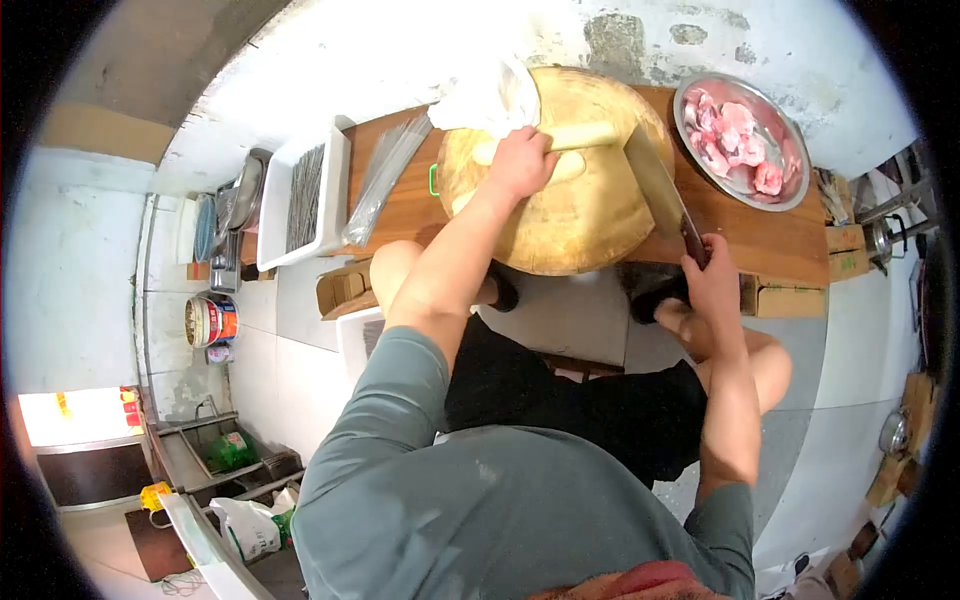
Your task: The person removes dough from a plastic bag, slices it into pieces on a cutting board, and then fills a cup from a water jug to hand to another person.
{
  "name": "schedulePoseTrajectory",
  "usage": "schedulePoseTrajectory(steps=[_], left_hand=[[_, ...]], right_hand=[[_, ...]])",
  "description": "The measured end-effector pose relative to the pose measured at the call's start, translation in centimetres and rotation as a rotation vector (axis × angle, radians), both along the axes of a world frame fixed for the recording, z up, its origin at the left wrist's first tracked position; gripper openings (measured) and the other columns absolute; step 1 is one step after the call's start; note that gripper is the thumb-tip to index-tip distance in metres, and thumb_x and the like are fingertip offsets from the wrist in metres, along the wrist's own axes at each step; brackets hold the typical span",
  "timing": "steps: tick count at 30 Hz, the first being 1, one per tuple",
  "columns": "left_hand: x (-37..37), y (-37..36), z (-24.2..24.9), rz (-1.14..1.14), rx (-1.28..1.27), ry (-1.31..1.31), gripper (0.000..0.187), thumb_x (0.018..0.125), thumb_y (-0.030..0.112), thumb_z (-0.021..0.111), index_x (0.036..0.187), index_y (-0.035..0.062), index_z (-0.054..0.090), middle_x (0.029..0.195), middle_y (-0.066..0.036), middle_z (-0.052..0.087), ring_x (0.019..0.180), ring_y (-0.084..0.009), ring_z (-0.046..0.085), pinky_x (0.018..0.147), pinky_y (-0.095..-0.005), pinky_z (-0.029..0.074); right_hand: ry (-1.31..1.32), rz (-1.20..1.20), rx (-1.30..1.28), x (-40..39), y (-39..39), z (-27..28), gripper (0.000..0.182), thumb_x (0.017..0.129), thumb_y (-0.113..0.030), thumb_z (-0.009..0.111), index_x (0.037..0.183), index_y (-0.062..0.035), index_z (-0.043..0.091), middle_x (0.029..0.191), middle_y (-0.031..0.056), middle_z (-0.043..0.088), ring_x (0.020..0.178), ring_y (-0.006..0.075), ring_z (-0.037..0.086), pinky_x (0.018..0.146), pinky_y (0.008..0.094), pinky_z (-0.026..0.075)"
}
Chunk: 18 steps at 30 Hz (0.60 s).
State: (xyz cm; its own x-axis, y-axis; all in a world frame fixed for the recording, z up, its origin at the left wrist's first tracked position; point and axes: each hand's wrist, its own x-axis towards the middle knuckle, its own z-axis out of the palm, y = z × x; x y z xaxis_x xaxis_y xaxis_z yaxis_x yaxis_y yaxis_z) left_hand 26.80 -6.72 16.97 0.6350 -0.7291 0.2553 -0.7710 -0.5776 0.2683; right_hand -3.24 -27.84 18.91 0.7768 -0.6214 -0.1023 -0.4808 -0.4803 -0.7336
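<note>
On the round wooden chopping board (600,230) lies a pale, long, root-like vegetable (585,135); its exact kind I cannot make out. My left hand (524,165) is closed over its left part, fingers curled around it. A shorter pale piece (568,166) rests just below, close to my fingertips. My right hand (712,275) grips the dark handle of a cleaver (655,185), whose broad blade slants over the right side of the board, beside the vegetable's right end. Behind my left hand, a white plastic bag (485,100) sits at the board's back left edge.
A metal bowl of raw pink meat pieces (735,135) stands right of the board on the wooden table (740,235). Leftward lie clear plastic sleeves (385,180) and a white bin of thin skewers (305,200). Cardboard boxes (790,298) are under the table, and a wall runs behind it.
</note>
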Motion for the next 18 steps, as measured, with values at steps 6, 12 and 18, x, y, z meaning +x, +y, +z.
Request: schedulePoseTrajectory(steps=[6, 12, 18], left_hand=[[4.2, -7.5, 0.0, -0.083, 0.319, 0.228, 0.055, 0.083, 0.034, 0.072, 0.128, 0.0053, 0.059, 0.118, -0.019, 0.064, 0.110, -0.0364, 0.059, 0.094, -0.0429, 0.048], [5.9, -8.8, 2.1, -0.065, 0.554, 0.453, 0.070, 0.080, 0.039, 0.076, 0.136, 0.0043, 0.053, 0.119, -0.018, 0.066, 0.111, -0.0312, 0.062, 0.095, -0.0376, 0.048], [7.2, -8.4, 1.4, -0.126, 0.479, 0.443, 0.064, 0.083, 0.038, 0.073, 0.134, 0.0042, 0.055, 0.112, -0.018, 0.068, 0.106, -0.0313, 0.064, 0.092, -0.0383, 0.049]], right_hand=[[0.023, 0.004, -0.027, 0.9, -1.8, 0.7, 0.036, 0.087, -0.021, 0.063, 0.118, -0.0064, 0.051, 0.101, 0.0242, 0.067, 0.096, 0.0447, 0.063, 0.082, 0.0506, 0.049], [0.059, 0.006, -0.009, 1.9, -1.8, 1.9, 0.034, 0.088, -0.021, 0.063, 0.117, -0.0073, 0.052, 0.100, 0.0225, 0.068, 0.095, 0.0438, 0.063, 0.081, 0.0509, 0.049], [0.112, -0.019, 0.003, 2.7, -1.4, 2.4, 0.034, 0.088, -0.020, 0.063, 0.118, -0.0079, 0.051, 0.098, 0.0217, 0.068, 0.094, 0.0430, 0.064, 0.081, 0.0509, 0.050]])
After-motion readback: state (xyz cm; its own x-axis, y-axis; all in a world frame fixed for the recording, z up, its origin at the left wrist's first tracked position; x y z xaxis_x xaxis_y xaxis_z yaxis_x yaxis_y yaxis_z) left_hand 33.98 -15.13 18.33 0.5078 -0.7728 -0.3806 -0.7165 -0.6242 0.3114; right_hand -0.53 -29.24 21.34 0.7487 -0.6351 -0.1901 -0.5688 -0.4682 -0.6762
